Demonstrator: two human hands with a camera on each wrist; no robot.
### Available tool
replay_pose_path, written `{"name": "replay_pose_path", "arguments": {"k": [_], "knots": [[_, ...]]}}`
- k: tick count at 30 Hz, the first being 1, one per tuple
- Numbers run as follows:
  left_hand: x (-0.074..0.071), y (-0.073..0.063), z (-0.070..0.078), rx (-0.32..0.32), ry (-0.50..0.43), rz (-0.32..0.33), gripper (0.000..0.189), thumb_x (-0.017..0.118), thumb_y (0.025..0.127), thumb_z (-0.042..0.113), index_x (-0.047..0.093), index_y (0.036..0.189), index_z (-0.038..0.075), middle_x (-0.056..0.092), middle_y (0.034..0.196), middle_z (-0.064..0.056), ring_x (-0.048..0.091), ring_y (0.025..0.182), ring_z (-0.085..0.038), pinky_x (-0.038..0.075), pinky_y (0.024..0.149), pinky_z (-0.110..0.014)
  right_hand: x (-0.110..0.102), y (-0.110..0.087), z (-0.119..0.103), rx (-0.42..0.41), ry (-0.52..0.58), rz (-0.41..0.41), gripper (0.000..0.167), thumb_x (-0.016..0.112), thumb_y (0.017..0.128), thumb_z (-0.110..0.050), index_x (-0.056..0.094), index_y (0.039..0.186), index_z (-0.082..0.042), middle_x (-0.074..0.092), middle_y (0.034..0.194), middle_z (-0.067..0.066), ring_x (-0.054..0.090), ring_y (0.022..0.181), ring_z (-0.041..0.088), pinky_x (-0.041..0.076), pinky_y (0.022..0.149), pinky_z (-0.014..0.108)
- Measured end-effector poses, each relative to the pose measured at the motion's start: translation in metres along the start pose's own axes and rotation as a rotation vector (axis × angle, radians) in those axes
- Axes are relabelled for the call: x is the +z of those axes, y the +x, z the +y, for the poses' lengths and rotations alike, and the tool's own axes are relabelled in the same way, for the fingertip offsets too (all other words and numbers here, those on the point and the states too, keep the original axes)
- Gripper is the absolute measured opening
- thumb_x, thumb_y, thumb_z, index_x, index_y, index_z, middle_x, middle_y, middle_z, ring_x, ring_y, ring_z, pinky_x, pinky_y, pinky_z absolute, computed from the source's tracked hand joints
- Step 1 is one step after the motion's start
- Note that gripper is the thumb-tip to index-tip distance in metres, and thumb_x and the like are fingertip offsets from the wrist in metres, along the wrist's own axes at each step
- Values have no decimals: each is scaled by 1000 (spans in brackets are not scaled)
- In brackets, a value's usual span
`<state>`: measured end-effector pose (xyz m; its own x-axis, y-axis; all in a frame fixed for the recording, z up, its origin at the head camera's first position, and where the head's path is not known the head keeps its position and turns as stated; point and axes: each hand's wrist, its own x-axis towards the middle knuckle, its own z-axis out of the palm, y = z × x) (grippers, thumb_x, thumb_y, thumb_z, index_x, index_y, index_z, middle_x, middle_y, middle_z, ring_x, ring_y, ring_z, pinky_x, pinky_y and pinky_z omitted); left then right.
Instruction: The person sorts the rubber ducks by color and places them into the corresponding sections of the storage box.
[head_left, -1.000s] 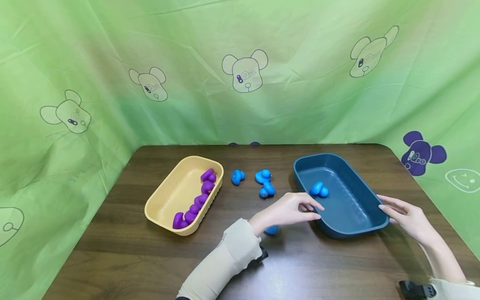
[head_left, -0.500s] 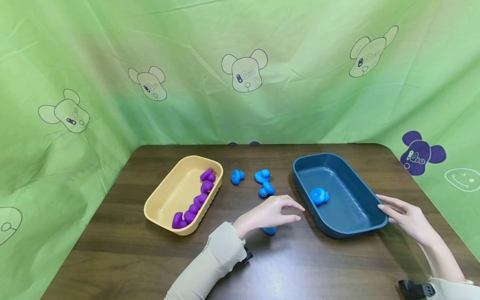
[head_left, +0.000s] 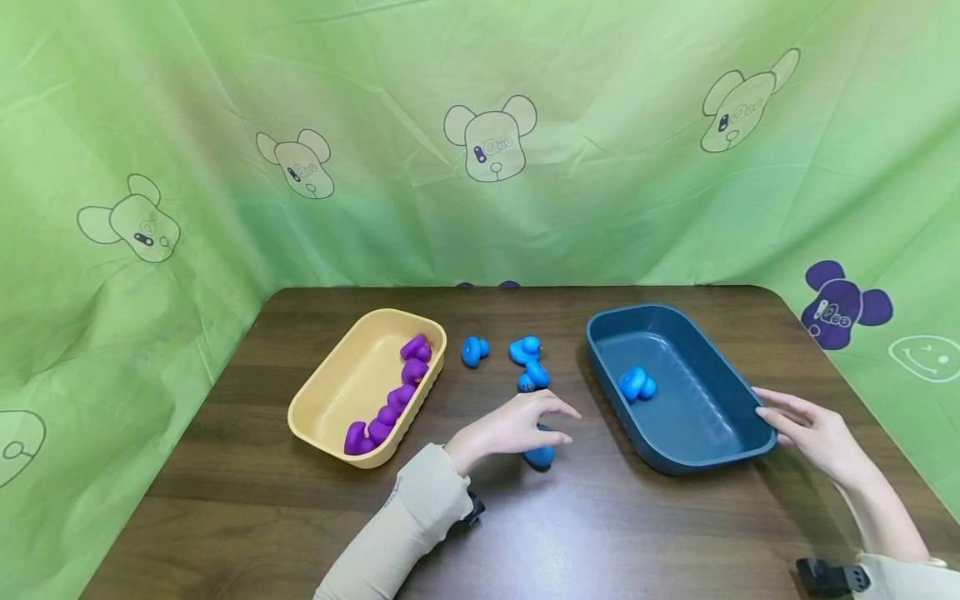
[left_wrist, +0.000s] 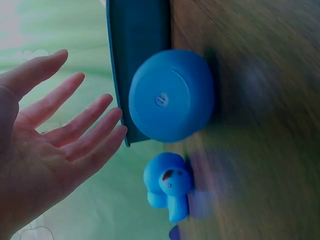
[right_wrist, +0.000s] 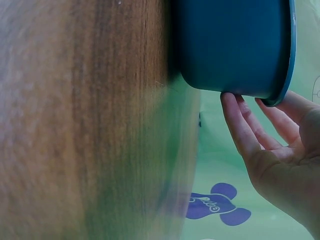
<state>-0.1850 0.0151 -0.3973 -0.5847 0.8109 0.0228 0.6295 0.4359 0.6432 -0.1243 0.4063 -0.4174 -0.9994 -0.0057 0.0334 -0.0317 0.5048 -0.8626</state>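
Note:
My left hand [head_left: 513, 429] hovers with spread fingers over a blue rubber duck [head_left: 538, 456], which it partly covers. The left wrist view shows that duck's round underside [left_wrist: 170, 95] just beyond the fingertips, apart from them, so the hand holds nothing. With the right hand [head_left: 810, 429] I pinch the near right rim of a dark blue bin [head_left: 697, 417]; fingers [right_wrist: 240, 125] touch its outer wall. Inside the bin, a blue duck [head_left: 637, 383] lies near the left wall. Between the bins are more blue ducks: one alone [head_left: 473, 352] and a touching pair [head_left: 531, 362].
A yellow bin [head_left: 337, 392] on the left holds several purple ducks [head_left: 401, 398] lined along its right wall. Everything stands on a dark wooden table [head_left: 247, 500]. A green printed curtain [head_left: 390, 217] hangs behind and at both sides.
My left hand has drawn back leftward from the dark blue bin to above the duck on the table. The duck inside the bin has rocked and turned. The right hand has stayed put.

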Motion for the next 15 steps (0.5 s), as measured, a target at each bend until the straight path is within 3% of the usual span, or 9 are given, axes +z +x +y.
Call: {"name": "replay_pose_path", "arguments": {"k": [7,15], "knots": [[0,-5,-8,-40,15,-39,39,61,83,25,55,119,11,52,115,-3,48,102,-16,39,80,-16,-1,-1,1,-1,-9,1,34,52,89,-15,55,119,-31,51,91,-35,51,78,-15,44,59,11],[0,-8,-14,-61,72,-77,42,62,82,24,53,122,11,49,118,-5,46,106,-13,37,87,-19,0,1,5,11,-26,23,33,53,89,-16,55,117,-33,50,92,-35,51,77,-14,44,59,11]]}}
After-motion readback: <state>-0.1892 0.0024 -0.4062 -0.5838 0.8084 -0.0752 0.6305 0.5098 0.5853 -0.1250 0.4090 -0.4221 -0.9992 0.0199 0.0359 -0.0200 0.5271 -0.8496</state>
